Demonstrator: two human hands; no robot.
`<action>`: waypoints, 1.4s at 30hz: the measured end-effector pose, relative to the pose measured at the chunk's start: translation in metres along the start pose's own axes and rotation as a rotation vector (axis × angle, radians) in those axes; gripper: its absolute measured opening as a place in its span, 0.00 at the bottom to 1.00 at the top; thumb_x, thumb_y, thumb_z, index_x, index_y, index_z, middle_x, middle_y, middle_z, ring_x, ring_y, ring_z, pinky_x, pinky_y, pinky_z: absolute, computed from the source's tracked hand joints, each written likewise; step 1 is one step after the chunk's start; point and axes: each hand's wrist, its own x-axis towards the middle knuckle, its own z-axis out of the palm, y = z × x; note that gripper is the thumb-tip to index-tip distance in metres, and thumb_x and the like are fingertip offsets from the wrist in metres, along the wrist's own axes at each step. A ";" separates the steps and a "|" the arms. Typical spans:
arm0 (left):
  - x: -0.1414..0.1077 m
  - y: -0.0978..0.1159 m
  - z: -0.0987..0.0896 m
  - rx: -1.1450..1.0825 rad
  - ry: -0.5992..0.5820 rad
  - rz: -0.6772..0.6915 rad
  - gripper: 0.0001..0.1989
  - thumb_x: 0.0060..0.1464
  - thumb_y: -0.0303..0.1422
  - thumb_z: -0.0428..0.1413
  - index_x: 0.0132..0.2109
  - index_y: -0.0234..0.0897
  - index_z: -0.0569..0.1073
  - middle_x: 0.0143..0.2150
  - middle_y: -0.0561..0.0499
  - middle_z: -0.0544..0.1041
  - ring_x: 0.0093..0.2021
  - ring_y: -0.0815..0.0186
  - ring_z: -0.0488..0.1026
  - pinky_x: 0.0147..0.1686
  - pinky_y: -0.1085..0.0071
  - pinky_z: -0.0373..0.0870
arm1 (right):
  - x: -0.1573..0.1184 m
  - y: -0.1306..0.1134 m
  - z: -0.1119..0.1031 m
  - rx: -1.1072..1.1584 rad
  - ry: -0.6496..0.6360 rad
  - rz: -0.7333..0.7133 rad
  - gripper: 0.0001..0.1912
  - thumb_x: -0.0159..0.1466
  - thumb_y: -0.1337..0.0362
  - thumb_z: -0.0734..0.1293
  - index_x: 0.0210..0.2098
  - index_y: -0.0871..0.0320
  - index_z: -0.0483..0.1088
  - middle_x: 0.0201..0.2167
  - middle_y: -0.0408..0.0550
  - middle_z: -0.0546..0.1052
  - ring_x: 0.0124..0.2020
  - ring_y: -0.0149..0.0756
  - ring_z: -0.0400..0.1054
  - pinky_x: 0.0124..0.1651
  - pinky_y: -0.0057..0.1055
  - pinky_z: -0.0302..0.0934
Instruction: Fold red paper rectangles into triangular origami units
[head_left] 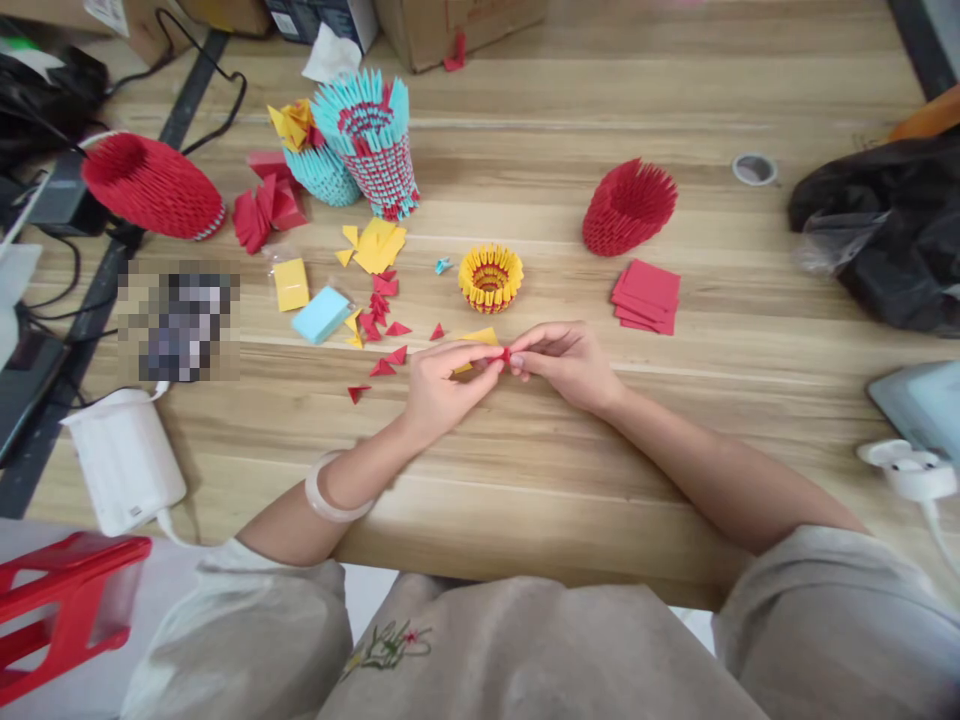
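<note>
Between my two hands is a small red folded paper piece [505, 356]. My left hand [442, 385] pinches it from the left, and my right hand [566, 362] pinches it from the right. Fingers cover most of it. A yellow paper sheet [480, 337] lies partly hidden behind my left fingers. Just beyond my hands sits a round yellow-and-red bowl of folded paper [490, 280]. Several red paper triangles [382, 367] are scattered left of my left hand. A stack of red paper squares [646, 297] rests to the right.
A blue-and-red paper vase [379, 150] stands at the back left, with a red paper vase [154, 185] further left. Another red paper vase [628, 207] is behind the red squares. A white power bank [126, 462] and black bag [892, 230] flank the work area.
</note>
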 end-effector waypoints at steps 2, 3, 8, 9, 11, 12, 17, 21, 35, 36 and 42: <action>0.000 0.000 0.000 -0.023 -0.015 0.013 0.07 0.47 0.26 0.62 0.37 0.35 0.80 0.34 0.46 0.81 0.31 0.66 0.78 0.34 0.71 0.75 | 0.000 0.001 0.000 0.002 -0.006 0.002 0.08 0.51 0.64 0.75 0.29 0.60 0.75 0.22 0.43 0.76 0.22 0.25 0.66 0.28 0.25 0.64; 0.000 0.000 0.000 -0.031 -0.022 0.021 0.07 0.47 0.26 0.62 0.37 0.35 0.80 0.34 0.46 0.82 0.32 0.66 0.78 0.34 0.71 0.75 | 0.001 0.001 0.000 0.003 -0.007 0.004 0.08 0.51 0.64 0.75 0.28 0.60 0.75 0.22 0.42 0.76 0.22 0.25 0.66 0.28 0.24 0.63; 0.001 0.003 0.000 -0.039 -0.056 0.019 0.07 0.49 0.26 0.61 0.37 0.36 0.80 0.35 0.47 0.82 0.33 0.66 0.79 0.35 0.72 0.76 | 0.000 -0.002 0.003 -0.022 0.003 0.019 0.12 0.50 0.60 0.76 0.28 0.60 0.73 0.22 0.42 0.75 0.23 0.25 0.66 0.29 0.25 0.64; 0.001 0.004 0.000 -0.036 -0.065 0.008 0.06 0.49 0.26 0.61 0.37 0.36 0.80 0.34 0.47 0.82 0.32 0.67 0.79 0.35 0.72 0.75 | 0.000 -0.002 0.003 -0.030 0.003 0.022 0.12 0.50 0.59 0.76 0.27 0.60 0.72 0.22 0.42 0.75 0.23 0.25 0.66 0.30 0.25 0.64; 0.000 0.006 0.000 -0.037 -0.078 -0.020 0.06 0.49 0.27 0.61 0.37 0.37 0.80 0.34 0.48 0.82 0.31 0.67 0.78 0.34 0.73 0.75 | -0.001 -0.004 0.004 -0.036 -0.005 0.027 0.13 0.50 0.58 0.75 0.26 0.60 0.72 0.23 0.42 0.75 0.24 0.26 0.67 0.31 0.26 0.65; 0.000 0.007 0.000 -0.040 -0.082 -0.039 0.06 0.49 0.28 0.61 0.36 0.37 0.80 0.34 0.48 0.82 0.31 0.67 0.78 0.34 0.73 0.75 | -0.002 -0.005 0.004 -0.035 -0.014 0.031 0.13 0.50 0.58 0.76 0.26 0.60 0.71 0.23 0.42 0.75 0.25 0.26 0.68 0.32 0.26 0.65; 0.001 0.008 -0.001 -0.127 -0.137 -0.165 0.09 0.44 0.31 0.64 0.36 0.36 0.80 0.33 0.48 0.82 0.31 0.65 0.78 0.35 0.71 0.76 | -0.003 -0.005 0.004 -0.024 -0.021 0.043 0.15 0.50 0.57 0.76 0.24 0.60 0.69 0.24 0.43 0.76 0.27 0.29 0.70 0.32 0.27 0.65; 0.003 0.006 0.001 -0.300 -0.067 -0.380 0.08 0.45 0.33 0.64 0.33 0.35 0.79 0.31 0.48 0.81 0.30 0.65 0.78 0.35 0.70 0.77 | -0.001 -0.003 0.002 -0.045 0.001 0.009 0.14 0.53 0.55 0.73 0.26 0.60 0.70 0.22 0.42 0.75 0.23 0.25 0.65 0.29 0.25 0.62; 0.006 0.005 0.002 -0.382 -0.035 -0.450 0.09 0.44 0.33 0.64 0.35 0.34 0.77 0.30 0.49 0.80 0.30 0.68 0.77 0.35 0.72 0.76 | -0.001 -0.001 0.009 -0.101 0.088 0.023 0.16 0.48 0.55 0.75 0.26 0.60 0.70 0.24 0.43 0.74 0.26 0.27 0.67 0.31 0.27 0.63; 0.006 0.005 0.002 -0.374 -0.041 -0.456 0.08 0.44 0.32 0.63 0.32 0.34 0.76 0.30 0.49 0.80 0.30 0.67 0.77 0.35 0.71 0.76 | -0.001 0.000 0.009 -0.103 0.097 0.000 0.15 0.49 0.56 0.75 0.27 0.59 0.70 0.24 0.43 0.74 0.26 0.28 0.67 0.31 0.27 0.63; 0.003 0.005 0.004 -0.195 -0.002 -0.379 0.03 0.40 0.27 0.61 0.27 0.34 0.75 0.25 0.52 0.77 0.25 0.70 0.73 0.27 0.74 0.71 | -0.004 0.003 0.010 -0.220 0.092 -0.154 0.10 0.53 0.58 0.71 0.26 0.58 0.70 0.24 0.44 0.73 0.27 0.30 0.66 0.33 0.30 0.64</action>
